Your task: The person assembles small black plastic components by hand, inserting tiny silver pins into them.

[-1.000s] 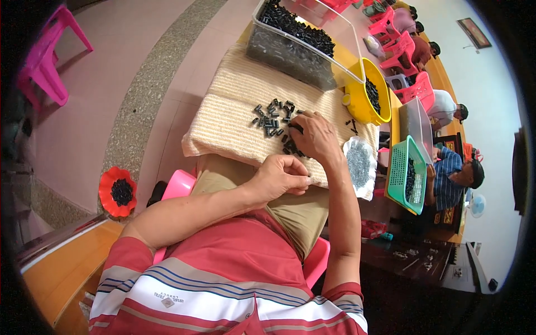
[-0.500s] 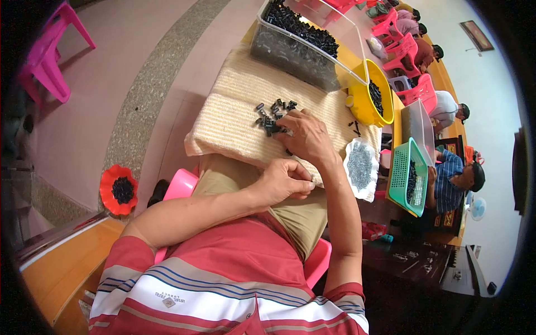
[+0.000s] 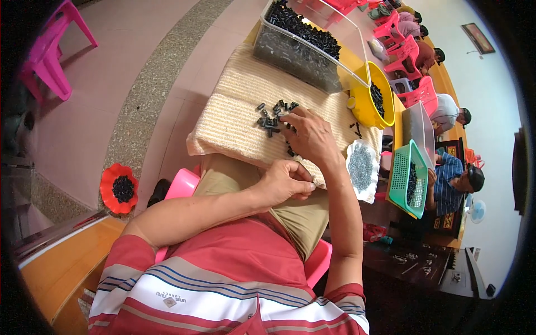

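Observation:
A loose cluster of small black tube-like parts [image 3: 269, 120] lies on a cream striped towel [image 3: 234, 92] in front of me. My right hand [image 3: 310, 137] reaches over the cluster's right side, fingers bent down and closed at one small black part. The palm side of that hand is hidden. Nearer to me, by the towel's front edge above my lap, my left hand [image 3: 286, 181] is closed in a pinch of thumb and forefinger. What it holds, if anything, is too small to make out. A few more black parts [image 3: 291, 151] lie between the two hands.
Behind the towel stands a clear bin [image 3: 304, 58] of black parts, beside a yellow tub [image 3: 363, 106]. A white scalloped dish [image 3: 361, 170] of small shiny pieces lies right, a green basket [image 3: 407, 178] beyond. A red bowl [image 3: 119, 188] stands low left. Other people sit along the right.
My right hand has drawn slightly up and right from the black parts, so more of the cluster shows. My left hand stays almost where it was.

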